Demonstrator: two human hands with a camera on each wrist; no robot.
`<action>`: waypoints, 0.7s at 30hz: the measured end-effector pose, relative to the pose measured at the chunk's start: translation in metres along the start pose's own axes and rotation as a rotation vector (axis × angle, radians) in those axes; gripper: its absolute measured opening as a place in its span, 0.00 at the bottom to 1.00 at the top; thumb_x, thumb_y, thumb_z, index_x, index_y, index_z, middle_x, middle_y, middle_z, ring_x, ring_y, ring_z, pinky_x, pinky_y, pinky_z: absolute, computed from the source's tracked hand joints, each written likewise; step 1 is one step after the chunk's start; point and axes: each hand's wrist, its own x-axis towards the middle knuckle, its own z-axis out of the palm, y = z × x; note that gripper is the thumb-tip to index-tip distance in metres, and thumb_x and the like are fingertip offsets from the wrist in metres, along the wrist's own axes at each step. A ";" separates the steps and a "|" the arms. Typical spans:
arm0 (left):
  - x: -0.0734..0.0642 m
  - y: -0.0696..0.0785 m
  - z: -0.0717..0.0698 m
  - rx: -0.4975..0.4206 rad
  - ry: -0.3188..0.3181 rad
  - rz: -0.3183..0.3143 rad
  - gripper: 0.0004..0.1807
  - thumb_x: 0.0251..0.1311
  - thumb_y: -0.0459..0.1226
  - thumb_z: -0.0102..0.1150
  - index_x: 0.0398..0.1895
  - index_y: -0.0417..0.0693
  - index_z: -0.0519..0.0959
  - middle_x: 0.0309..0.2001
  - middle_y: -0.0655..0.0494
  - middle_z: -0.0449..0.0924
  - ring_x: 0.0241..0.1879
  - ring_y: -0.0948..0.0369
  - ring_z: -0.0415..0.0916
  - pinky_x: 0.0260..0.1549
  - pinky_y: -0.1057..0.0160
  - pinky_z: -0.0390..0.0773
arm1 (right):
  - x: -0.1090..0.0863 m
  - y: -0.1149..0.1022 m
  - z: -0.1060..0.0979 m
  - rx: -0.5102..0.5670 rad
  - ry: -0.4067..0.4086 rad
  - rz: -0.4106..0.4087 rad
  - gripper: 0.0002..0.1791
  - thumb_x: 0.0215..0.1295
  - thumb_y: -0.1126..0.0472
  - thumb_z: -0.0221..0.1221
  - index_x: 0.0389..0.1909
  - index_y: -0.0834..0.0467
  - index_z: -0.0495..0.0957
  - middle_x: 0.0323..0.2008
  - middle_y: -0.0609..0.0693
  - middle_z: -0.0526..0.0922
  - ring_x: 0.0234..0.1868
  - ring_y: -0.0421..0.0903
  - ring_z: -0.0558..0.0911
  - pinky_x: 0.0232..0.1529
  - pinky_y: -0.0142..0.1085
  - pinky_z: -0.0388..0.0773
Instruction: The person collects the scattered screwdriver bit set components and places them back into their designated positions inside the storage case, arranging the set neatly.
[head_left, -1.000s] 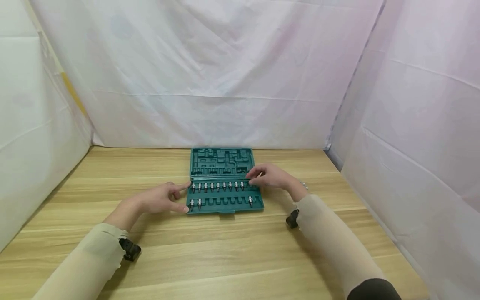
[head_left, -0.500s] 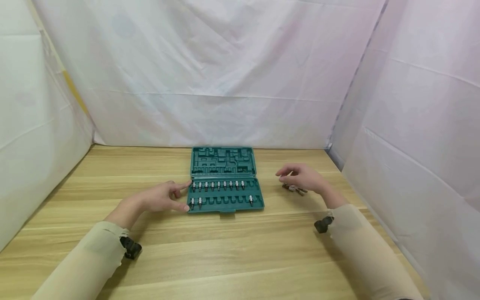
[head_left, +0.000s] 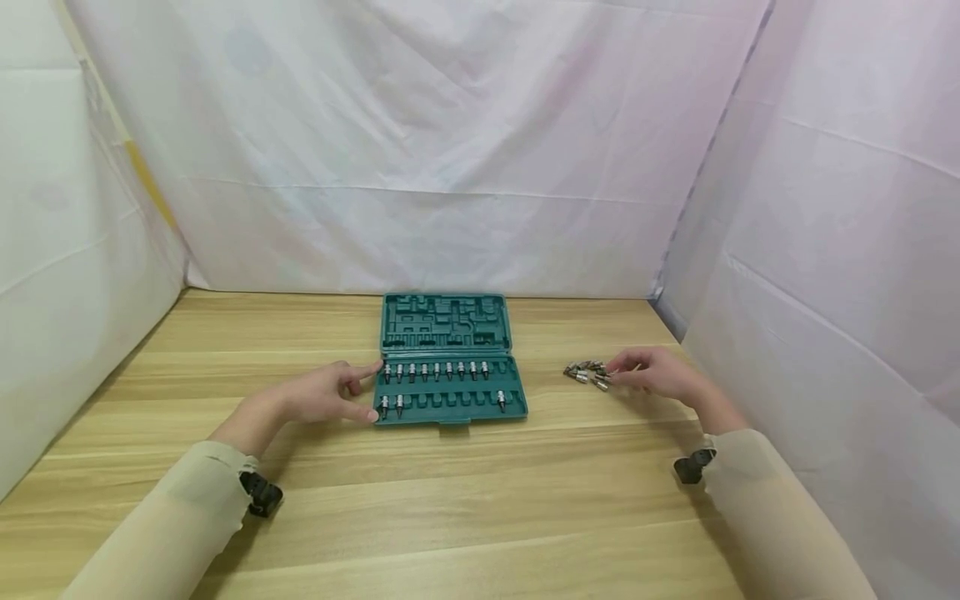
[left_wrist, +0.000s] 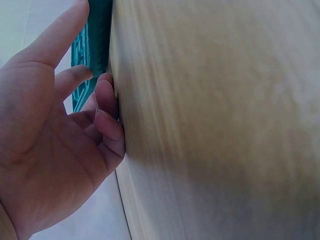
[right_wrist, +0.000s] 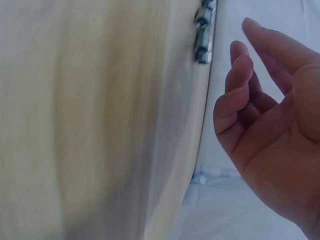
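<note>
A green plastic case (head_left: 450,423) lies unfolded on the wooden table, its lid flat behind the base. Bit sockets (head_left: 437,372), silver with dark tips, stand in a row at the back of the base; the front row has two at left and one bit socket (head_left: 502,402) near its right end. My left hand (head_left: 318,395) touches the case's left edge with extended thumb and index finger; its other fingers curl below. My right hand (head_left: 651,372) is at the right side of a loose pile of bit sockets (head_left: 581,372), thumb and fingers apart, nothing visible between them in the right wrist view.
The wooden table (head_left: 465,517) reaches to white cloth walls (head_left: 420,150) at the back and sides. Several slots in the case's front row, and some at the back row's right end, hold no bit socket.
My right hand has moved from the case's right side rightward, over the loose bit sockets, to the pile's far right side, uncovering the pile. My left hand stays at the case's left edge.
</note>
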 end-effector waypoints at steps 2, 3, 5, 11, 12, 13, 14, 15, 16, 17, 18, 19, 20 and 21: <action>0.000 0.000 0.000 0.011 0.002 -0.003 0.57 0.67 0.55 0.76 0.90 0.50 0.54 0.54 0.44 0.71 0.53 0.52 0.68 0.52 0.54 0.72 | -0.002 0.003 0.000 -0.030 -0.006 -0.004 0.15 0.77 0.56 0.68 0.57 0.58 0.89 0.52 0.56 0.91 0.42 0.46 0.81 0.40 0.37 0.80; 0.000 0.000 -0.001 0.013 0.001 -0.003 0.57 0.67 0.55 0.76 0.90 0.50 0.54 0.55 0.44 0.71 0.53 0.52 0.68 0.51 0.54 0.72 | -0.002 0.005 0.000 -0.035 -0.011 0.000 0.14 0.76 0.57 0.68 0.57 0.58 0.89 0.52 0.55 0.91 0.43 0.45 0.81 0.41 0.37 0.79; 0.000 0.000 -0.001 0.019 0.000 -0.006 0.57 0.67 0.55 0.76 0.90 0.51 0.54 0.54 0.45 0.71 0.53 0.52 0.67 0.52 0.53 0.72 | -0.001 0.008 0.000 -0.045 -0.019 0.004 0.14 0.76 0.57 0.68 0.56 0.57 0.90 0.52 0.54 0.92 0.42 0.44 0.81 0.42 0.36 0.79; -0.001 0.002 -0.001 0.010 -0.003 -0.001 0.57 0.67 0.54 0.76 0.90 0.49 0.53 0.53 0.44 0.71 0.52 0.52 0.67 0.51 0.54 0.72 | 0.002 0.010 0.001 -0.063 -0.033 0.017 0.13 0.72 0.53 0.72 0.53 0.52 0.92 0.53 0.52 0.92 0.45 0.45 0.83 0.47 0.38 0.79; -0.002 0.003 -0.001 0.008 -0.001 -0.003 0.57 0.67 0.54 0.77 0.90 0.49 0.53 0.53 0.44 0.71 0.52 0.52 0.67 0.50 0.54 0.72 | 0.003 0.010 0.002 -0.071 -0.037 0.015 0.13 0.72 0.52 0.72 0.52 0.51 0.92 0.54 0.52 0.92 0.46 0.45 0.83 0.48 0.39 0.79; -0.002 0.003 -0.001 0.006 0.000 -0.005 0.57 0.67 0.54 0.77 0.90 0.49 0.53 0.53 0.44 0.71 0.52 0.52 0.67 0.50 0.54 0.72 | 0.003 0.009 0.002 -0.081 -0.038 0.012 0.12 0.72 0.52 0.72 0.52 0.50 0.92 0.55 0.52 0.92 0.48 0.46 0.83 0.49 0.40 0.79; -0.002 0.003 -0.001 0.005 0.000 -0.005 0.57 0.67 0.54 0.77 0.90 0.49 0.53 0.53 0.44 0.71 0.52 0.52 0.67 0.50 0.54 0.72 | 0.004 0.009 0.002 -0.089 -0.040 0.013 0.12 0.73 0.52 0.72 0.52 0.50 0.92 0.56 0.52 0.91 0.48 0.46 0.83 0.50 0.40 0.78; -0.002 0.003 -0.001 0.005 0.000 -0.007 0.57 0.67 0.54 0.77 0.90 0.50 0.53 0.54 0.44 0.71 0.52 0.52 0.67 0.51 0.54 0.72 | 0.005 0.008 0.003 -0.098 -0.041 0.013 0.12 0.73 0.52 0.71 0.53 0.49 0.92 0.57 0.53 0.91 0.48 0.46 0.83 0.51 0.41 0.78; -0.002 0.003 -0.001 0.006 0.001 -0.010 0.57 0.67 0.54 0.77 0.90 0.50 0.53 0.54 0.44 0.71 0.53 0.52 0.67 0.51 0.54 0.72 | 0.005 0.008 0.003 -0.112 -0.044 0.008 0.12 0.74 0.52 0.71 0.53 0.49 0.92 0.57 0.53 0.91 0.49 0.46 0.82 0.51 0.41 0.77; -0.002 0.003 -0.001 0.008 0.001 -0.014 0.57 0.67 0.55 0.77 0.90 0.51 0.54 0.55 0.44 0.72 0.53 0.52 0.67 0.52 0.54 0.73 | 0.006 0.007 0.003 -0.118 -0.045 0.011 0.12 0.74 0.52 0.71 0.53 0.49 0.92 0.57 0.53 0.91 0.49 0.45 0.82 0.51 0.40 0.77; -0.001 0.003 -0.001 0.011 0.003 -0.018 0.57 0.66 0.55 0.77 0.90 0.51 0.54 0.55 0.44 0.72 0.54 0.52 0.68 0.52 0.54 0.73 | 0.007 0.006 0.004 -0.124 -0.048 0.012 0.12 0.74 0.52 0.71 0.54 0.49 0.92 0.57 0.53 0.91 0.48 0.45 0.81 0.51 0.40 0.77; -0.001 0.003 -0.001 0.015 0.002 -0.017 0.57 0.67 0.55 0.76 0.90 0.51 0.54 0.55 0.44 0.72 0.54 0.52 0.68 0.52 0.54 0.73 | 0.007 0.005 0.004 -0.125 -0.047 0.021 0.12 0.74 0.52 0.71 0.53 0.49 0.92 0.57 0.53 0.91 0.48 0.45 0.81 0.50 0.40 0.76; -0.001 0.002 -0.001 0.017 0.002 -0.017 0.57 0.67 0.55 0.76 0.90 0.51 0.54 0.55 0.44 0.72 0.54 0.52 0.68 0.53 0.53 0.73 | 0.008 0.004 0.004 -0.123 -0.052 0.023 0.12 0.74 0.52 0.71 0.53 0.50 0.92 0.56 0.53 0.91 0.48 0.46 0.81 0.50 0.40 0.76; -0.001 0.002 -0.001 0.019 0.001 -0.018 0.57 0.66 0.56 0.76 0.90 0.51 0.54 0.56 0.44 0.72 0.54 0.52 0.69 0.53 0.53 0.73 | 0.008 0.003 0.005 -0.121 -0.054 0.025 0.12 0.73 0.52 0.71 0.53 0.50 0.92 0.56 0.53 0.91 0.48 0.46 0.80 0.50 0.40 0.76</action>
